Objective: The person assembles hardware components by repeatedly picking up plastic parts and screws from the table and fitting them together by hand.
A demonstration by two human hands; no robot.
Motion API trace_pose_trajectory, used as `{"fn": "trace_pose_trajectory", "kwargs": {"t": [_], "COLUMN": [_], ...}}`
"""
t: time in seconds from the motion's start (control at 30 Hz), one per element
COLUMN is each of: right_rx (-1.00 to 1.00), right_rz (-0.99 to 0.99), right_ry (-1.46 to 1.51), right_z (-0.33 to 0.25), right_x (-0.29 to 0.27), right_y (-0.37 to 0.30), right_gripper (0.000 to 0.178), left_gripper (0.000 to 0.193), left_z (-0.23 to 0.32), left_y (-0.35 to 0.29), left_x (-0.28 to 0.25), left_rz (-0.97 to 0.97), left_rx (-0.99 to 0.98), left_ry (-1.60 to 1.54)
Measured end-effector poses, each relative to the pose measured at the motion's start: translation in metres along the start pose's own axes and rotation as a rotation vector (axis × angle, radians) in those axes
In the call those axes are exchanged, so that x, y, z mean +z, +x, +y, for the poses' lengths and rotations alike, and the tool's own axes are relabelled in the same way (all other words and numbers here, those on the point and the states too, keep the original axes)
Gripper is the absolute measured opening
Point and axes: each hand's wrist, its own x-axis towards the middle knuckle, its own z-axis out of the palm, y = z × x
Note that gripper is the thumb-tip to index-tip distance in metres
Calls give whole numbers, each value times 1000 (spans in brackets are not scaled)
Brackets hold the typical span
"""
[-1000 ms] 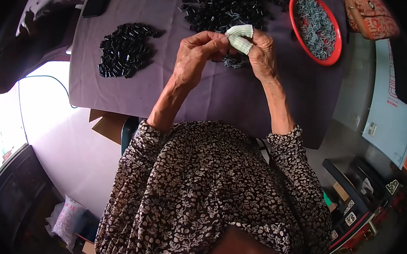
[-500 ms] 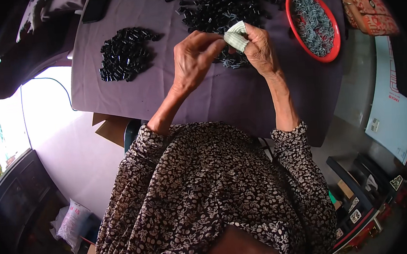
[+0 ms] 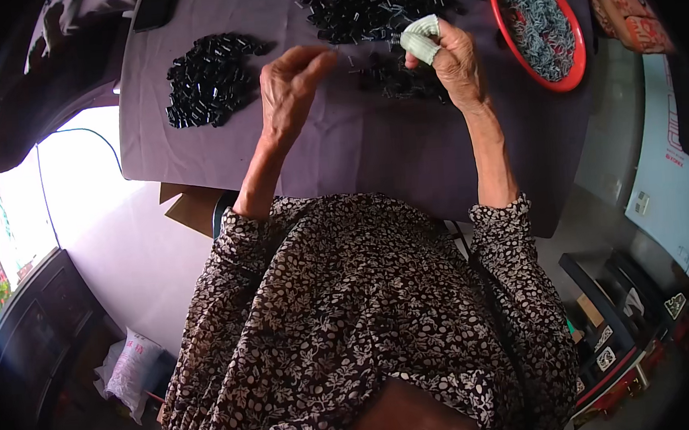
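Note:
My left hand (image 3: 291, 87) is raised over the table's middle with thumb and fingers pinched together; something small may be at the blurred fingertips, too indistinct to name. Across from it, my right hand (image 3: 459, 61) wears pale ribbed finger covers (image 3: 420, 45) on thumb and forefinger. Those fingers close on a small dark ribbed piece (image 3: 393, 39), whose end sticks out to the left. Behind the hands spreads a large heap of short black tubular parts (image 3: 374, 3). A smaller group of dark and grey pieces (image 3: 403, 81) lies beside and below my right hand.
Left on the purple tablecloth (image 3: 293, 159) is another pile of black parts (image 3: 214, 80). A red oval tray (image 3: 578, 59) of small grey screw-like pieces stands at the right. A dark flat object (image 3: 156, 8) lies at the far left corner. Patterned orange fabric (image 3: 626, 11) is beyond the tray.
My hands were close together and have drawn apart, the left going left and the right going right and slightly farther away. The small ribbed piece now shows at my right fingertips.

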Motion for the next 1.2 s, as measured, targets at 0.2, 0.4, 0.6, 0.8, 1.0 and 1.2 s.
{"fn": "trace_pose_trajectory", "kwargs": {"t": [0.2,0.4,0.6,0.8,1.0,1.2], "right_rx": [98,27,-196,-240,41,151], "right_rz": [-25,-39,11,57,190,508], "right_ry": [5,-183,-703,-656,-596,-616], "right_z": [7,2,9,8,-5,12], "right_x": [4,17,27,22,-21,-66], "right_y": [-8,-5,10,10,-4,-46], "right_gripper": [17,17,7,9,15,21], "left_gripper": [16,14,13,12,12,10], "left_z": [-18,-14,-13,-17,-11,61], "left_y": [-2,-7,-19,-27,-37,-46], "left_x": [6,11,-4,-13,-9,-13], "left_rz": [-30,48,70,59,-9,-138], "left_rx": [244,346,284,266,270,632], "left_ry": [470,509,468,479,435,200]}}
